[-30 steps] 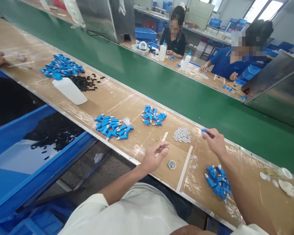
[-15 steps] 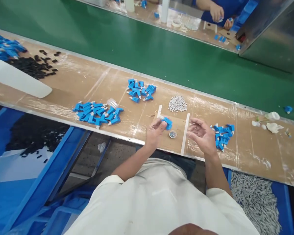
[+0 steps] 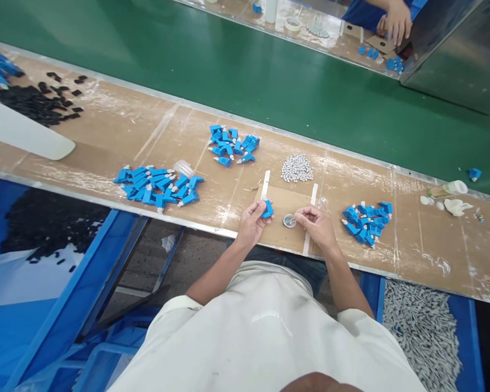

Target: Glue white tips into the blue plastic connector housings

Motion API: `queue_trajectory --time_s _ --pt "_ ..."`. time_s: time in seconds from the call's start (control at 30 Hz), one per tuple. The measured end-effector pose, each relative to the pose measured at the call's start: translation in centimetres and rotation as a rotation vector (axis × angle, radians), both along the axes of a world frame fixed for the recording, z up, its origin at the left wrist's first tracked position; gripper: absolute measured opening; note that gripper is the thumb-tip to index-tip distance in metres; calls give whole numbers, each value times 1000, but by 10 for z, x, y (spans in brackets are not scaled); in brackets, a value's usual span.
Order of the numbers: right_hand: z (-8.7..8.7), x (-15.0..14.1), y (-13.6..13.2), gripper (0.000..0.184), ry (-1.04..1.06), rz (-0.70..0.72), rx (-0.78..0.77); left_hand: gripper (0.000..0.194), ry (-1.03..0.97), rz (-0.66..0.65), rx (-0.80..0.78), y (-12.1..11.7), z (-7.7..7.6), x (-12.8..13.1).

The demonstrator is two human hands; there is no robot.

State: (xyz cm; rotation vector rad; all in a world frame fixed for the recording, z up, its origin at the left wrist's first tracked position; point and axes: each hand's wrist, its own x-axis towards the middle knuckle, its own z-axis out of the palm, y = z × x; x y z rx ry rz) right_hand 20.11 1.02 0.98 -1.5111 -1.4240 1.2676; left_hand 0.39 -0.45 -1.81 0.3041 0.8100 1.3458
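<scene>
My left hand (image 3: pixel 251 223) is closed around a small blue plastic part (image 3: pixel 267 208), held just above the cardboard work area. At a small round dish (image 3: pixel 289 220) with shiny contents, my right hand (image 3: pixel 316 224) pinches with thumb and forefinger. Something thin seems to show at those fingertips, too small to make out. Two white strips, the left strip (image 3: pixel 265 185) and the right strip (image 3: pixel 313 198), flank the dish. Beyond it lies a pile of small light-grey pieces (image 3: pixel 296 168).
Blue parts with white tips lie in a left pile (image 3: pixel 157 187), a back pile (image 3: pixel 232 144) and a right pile (image 3: pixel 367 222). Black pieces (image 3: pixel 32 103) and a white scoop-like object (image 3: pixel 28 130) are far left. Across the green belt (image 3: pixel 188 71), a co-worker's hand (image 3: pixel 398 20) shows.
My right hand has moved left and down to the dish, its fingers closing into a pinch. The blue part in my left hand has come slightly left and turned.
</scene>
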Motion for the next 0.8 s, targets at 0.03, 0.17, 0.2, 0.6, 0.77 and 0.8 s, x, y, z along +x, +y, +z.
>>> queue_trajectory --time_s 0.03,0.17,0.2,0.6,0.77,0.8 --pt "1 0 1 38 -11 4 9 41 2 -1 6 0 0 0" --pt "1 0 0 41 -34 -2 21 44 4 6 11 -1 0 0" --pt "0 0 0 43 -35 -6 18 45 3 5 10 0 0 0" --pt "6 -5 -12 26 -350 82 403 46 -5 5 7 0 -2 -1" --pt "9 -7 -14 13 -391 220 533 48 -9 12 -4 0 0 -1" --pt "8 -7 -15 14 -395 237 553 48 -9 12 -9 0 0 -1"
